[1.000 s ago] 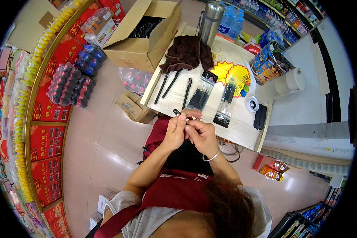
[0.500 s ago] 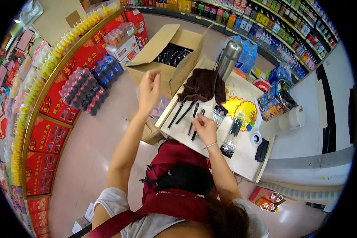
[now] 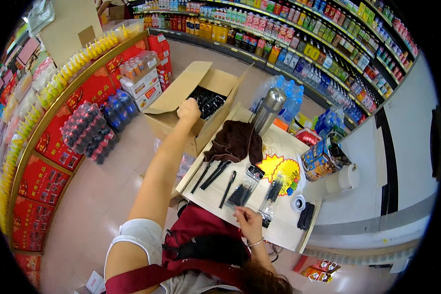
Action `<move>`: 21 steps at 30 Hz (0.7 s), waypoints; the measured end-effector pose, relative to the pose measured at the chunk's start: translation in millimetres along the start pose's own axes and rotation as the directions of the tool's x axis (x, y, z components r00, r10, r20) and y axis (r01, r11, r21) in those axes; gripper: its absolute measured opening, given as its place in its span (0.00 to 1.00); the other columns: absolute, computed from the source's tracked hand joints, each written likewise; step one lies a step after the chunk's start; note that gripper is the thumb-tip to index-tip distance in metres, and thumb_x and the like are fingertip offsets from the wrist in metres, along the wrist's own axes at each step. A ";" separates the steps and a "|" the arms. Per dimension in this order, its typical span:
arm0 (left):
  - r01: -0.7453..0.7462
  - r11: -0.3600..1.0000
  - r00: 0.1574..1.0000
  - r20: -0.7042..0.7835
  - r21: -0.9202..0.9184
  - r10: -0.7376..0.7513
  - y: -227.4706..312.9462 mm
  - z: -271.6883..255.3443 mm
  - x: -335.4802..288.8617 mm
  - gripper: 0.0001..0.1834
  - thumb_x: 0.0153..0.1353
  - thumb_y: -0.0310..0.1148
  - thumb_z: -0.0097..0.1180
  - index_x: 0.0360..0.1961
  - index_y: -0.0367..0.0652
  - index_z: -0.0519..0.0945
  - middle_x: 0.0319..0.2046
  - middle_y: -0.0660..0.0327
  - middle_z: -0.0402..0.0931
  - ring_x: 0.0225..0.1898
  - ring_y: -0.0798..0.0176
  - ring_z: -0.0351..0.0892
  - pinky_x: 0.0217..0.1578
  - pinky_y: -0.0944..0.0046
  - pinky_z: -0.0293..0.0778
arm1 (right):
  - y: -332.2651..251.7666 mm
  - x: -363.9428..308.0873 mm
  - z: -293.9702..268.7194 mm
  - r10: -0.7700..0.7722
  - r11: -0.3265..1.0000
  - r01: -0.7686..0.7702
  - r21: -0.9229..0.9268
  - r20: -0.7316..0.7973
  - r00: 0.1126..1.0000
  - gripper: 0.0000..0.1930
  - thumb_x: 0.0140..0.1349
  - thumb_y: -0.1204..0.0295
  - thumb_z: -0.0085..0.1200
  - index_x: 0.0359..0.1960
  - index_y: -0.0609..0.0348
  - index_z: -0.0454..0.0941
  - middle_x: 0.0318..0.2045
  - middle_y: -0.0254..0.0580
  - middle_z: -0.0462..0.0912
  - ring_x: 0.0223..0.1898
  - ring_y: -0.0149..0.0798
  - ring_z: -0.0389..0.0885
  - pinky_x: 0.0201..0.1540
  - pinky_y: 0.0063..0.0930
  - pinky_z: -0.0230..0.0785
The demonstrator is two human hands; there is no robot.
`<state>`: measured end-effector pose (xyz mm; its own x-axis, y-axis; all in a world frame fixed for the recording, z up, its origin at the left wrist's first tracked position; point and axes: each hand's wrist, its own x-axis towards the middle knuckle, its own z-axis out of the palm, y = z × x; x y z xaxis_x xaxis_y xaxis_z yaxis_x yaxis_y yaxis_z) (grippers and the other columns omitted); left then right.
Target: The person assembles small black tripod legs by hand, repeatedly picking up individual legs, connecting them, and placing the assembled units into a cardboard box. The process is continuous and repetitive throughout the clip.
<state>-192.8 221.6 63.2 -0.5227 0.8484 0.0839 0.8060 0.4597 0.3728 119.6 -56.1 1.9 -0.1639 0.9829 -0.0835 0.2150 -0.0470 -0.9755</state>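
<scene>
My left hand (image 3: 188, 110) is closed at the near flap of an open cardboard box (image 3: 164, 105), which is filled with black packets (image 3: 208, 102). Whatever its curled fingers hold is hidden. At the table's near edge, my right hand (image 3: 250, 223) has its thumb and fingertips together on the near end of a clear plastic packet of pens (image 3: 242, 191). Left of that packet lies a loose black pen (image 3: 228, 189), with more black pens (image 3: 214, 175) beyond it. A second clear packet (image 3: 272, 193) with black contents lies to its right, partly covered by my right hand's side.
On the table (image 3: 286, 230) are a dark brown cloth (image 3: 235, 142), a steel flask (image 3: 269, 110), yellow starburst signs (image 3: 285, 175), a white tape roll (image 3: 298, 203) and a folded black cloth (image 3: 306, 215). Wrapped bottle packs (image 3: 88, 130) stand on the floor at left; drink shelves line the back.
My left hand has reached forward to the box and closed. My right hand has drawn back from the loose pens toward the near table edge, revealing the packet. The view has shifted.
</scene>
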 end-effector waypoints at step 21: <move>0.230 -0.032 0.932 0.211 -0.973 0.296 -29.8 -47.5 -300.0 0.10 0.65 0.32 0.47 0.38 0.35 0.74 0.18 0.71 0.63 0.17 0.79 0.54 0.17 0.76 0.48 | 6.7 132.9 -123.8 0.033 0.573 -0.284 -0.769 -0.325 0.945 0.14 0.48 0.61 0.59 0.26 0.62 0.80 0.30 0.55 0.80 0.34 0.53 0.80 0.39 0.42 0.72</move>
<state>-73.2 -59.1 70.7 -0.1902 0.9817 -0.0066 -0.4163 -0.0746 0.9062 218.4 96.2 9.4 0.1652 0.9853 -0.0445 0.9098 -0.1696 -0.3789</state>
